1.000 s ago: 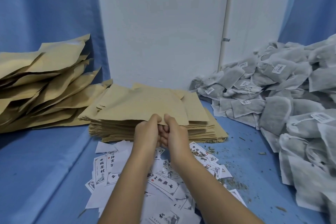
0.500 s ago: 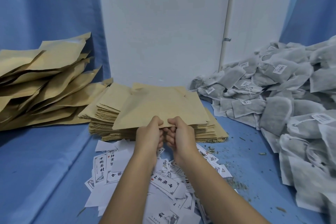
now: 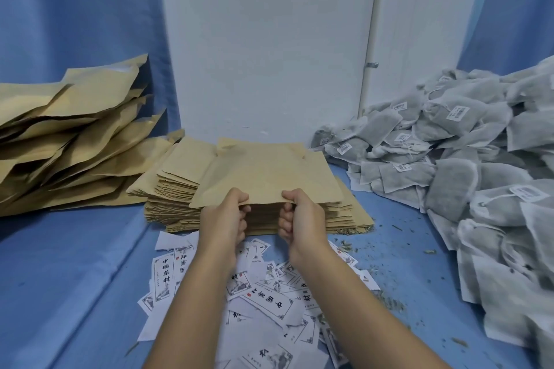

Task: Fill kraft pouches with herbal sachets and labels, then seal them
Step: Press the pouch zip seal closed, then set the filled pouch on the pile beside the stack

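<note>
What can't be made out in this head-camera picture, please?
All in the head view:
- Inside of the held pouch: hidden by its own paper; left hand and right hand cover part of its near edge.
- sachet pile: cut off by the right edge.
- sachet tags: print too small.
- labels: partly hidden by the forearms.

The flat tan kraft-paper pouch [image 3: 266,177] in the fingers [image 3: 239,197] has lifted off the pouch stack [image 3: 174,201] below them; left hand [image 3: 223,220] and right hand [image 3: 302,219] have moved apart.

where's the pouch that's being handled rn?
Head view, centre: the kraft pouch is held by its near edge in the left hand and right hand, over the flat pouch stack, behind the label pile, left of the sachet heap.
</note>
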Tool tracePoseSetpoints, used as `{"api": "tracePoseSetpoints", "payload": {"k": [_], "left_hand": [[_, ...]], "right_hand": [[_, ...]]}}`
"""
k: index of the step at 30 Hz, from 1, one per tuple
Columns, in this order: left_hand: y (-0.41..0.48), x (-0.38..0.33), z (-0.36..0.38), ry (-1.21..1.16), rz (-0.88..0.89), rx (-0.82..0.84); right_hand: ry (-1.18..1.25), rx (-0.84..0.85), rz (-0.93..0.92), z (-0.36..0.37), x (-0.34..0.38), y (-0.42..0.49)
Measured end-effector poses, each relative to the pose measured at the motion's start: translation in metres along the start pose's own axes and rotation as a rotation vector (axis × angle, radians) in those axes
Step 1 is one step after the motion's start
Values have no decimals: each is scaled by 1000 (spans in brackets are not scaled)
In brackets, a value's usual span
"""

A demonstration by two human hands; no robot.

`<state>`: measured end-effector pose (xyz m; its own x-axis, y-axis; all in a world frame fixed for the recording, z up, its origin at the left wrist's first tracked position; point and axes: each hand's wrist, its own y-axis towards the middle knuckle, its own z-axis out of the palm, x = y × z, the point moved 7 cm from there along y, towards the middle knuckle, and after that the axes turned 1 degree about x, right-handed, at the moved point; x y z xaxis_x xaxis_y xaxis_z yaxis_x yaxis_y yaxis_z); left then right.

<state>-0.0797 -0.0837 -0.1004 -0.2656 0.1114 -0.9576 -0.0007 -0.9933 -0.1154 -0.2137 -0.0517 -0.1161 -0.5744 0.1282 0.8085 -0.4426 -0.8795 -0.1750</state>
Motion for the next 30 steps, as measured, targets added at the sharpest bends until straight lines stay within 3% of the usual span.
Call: {"api": "tracePoseSetpoints", "payload": {"k": [3, 7, 13, 18, 21, 24, 30], "left_hand": [[7, -7, -20, -60, 29, -67], [11, -6, -21, -100, 43, -38], [15, 0, -25, -191, 83, -140], [5, 4, 6, -304, 59, 52], [3, -2, 11, -393, 52, 107], [9, -3, 3, -405, 55, 100], [16, -25, -9, -300, 174, 60]], "right_hand": [[62, -65, 0, -14, 9, 5], [71, -90, 3, -20, 11, 6], [45, 16, 65, -6, 5, 2], [-95, 192, 131, 20, -12, -11], [-150, 125, 138, 19, -13, -12], [1, -33, 117, 2, -11, -12], [282, 5, 156, 3, -12, -15]]}}
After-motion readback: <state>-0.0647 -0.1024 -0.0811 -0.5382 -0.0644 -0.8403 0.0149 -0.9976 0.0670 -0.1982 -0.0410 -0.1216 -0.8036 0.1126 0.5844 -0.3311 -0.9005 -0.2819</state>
